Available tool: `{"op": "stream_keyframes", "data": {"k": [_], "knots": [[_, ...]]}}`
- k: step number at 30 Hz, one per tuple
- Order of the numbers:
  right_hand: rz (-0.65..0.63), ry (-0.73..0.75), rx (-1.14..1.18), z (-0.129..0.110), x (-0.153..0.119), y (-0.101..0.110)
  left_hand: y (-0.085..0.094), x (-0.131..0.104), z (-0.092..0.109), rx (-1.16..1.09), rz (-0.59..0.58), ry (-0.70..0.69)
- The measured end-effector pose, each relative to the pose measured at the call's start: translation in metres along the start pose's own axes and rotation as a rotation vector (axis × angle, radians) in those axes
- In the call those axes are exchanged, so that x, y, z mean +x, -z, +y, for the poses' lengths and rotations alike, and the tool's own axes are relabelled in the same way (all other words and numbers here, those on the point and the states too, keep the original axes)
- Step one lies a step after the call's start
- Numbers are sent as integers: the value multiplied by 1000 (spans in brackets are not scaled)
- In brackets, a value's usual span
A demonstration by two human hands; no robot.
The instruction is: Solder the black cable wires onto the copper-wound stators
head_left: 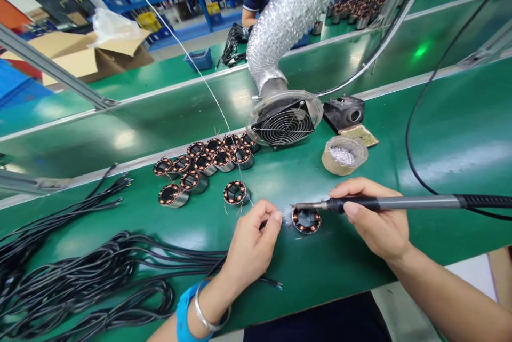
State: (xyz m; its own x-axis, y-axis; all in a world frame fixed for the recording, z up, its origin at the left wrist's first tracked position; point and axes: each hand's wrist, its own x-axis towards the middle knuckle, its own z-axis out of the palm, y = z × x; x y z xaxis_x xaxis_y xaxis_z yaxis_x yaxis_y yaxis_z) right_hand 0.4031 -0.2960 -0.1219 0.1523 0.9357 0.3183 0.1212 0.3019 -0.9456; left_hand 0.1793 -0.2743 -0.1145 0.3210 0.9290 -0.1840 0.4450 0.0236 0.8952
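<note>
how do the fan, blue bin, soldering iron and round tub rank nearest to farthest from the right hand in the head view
1. Soldering iron: held in the right hand.
2. Round tub: just beyond the hand.
3. Fan: farther back, leftward.
4. Blue bin: farthest back, well left.

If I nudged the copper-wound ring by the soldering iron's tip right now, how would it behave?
The ring would probably slide rather than tip: it lies flat on a shiny bench. Its copper coils suggest heft for its size. The fine wires beside it might bend.
</note>
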Motion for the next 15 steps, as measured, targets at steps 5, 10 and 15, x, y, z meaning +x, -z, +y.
{"op": "stream_keyframes", "data": {"k": [5, 10, 15], "knots": [[-22, -1, 6, -1, 0, 0, -1, -1, -1, 5, 1, 2], [-45, 36, -4, -5, 1, -3, -2, 0, -1, 16, 1, -8], [-99, 150, -99, -11, 2, -5, -3, 0, -1, 20, -7, -2]]}}
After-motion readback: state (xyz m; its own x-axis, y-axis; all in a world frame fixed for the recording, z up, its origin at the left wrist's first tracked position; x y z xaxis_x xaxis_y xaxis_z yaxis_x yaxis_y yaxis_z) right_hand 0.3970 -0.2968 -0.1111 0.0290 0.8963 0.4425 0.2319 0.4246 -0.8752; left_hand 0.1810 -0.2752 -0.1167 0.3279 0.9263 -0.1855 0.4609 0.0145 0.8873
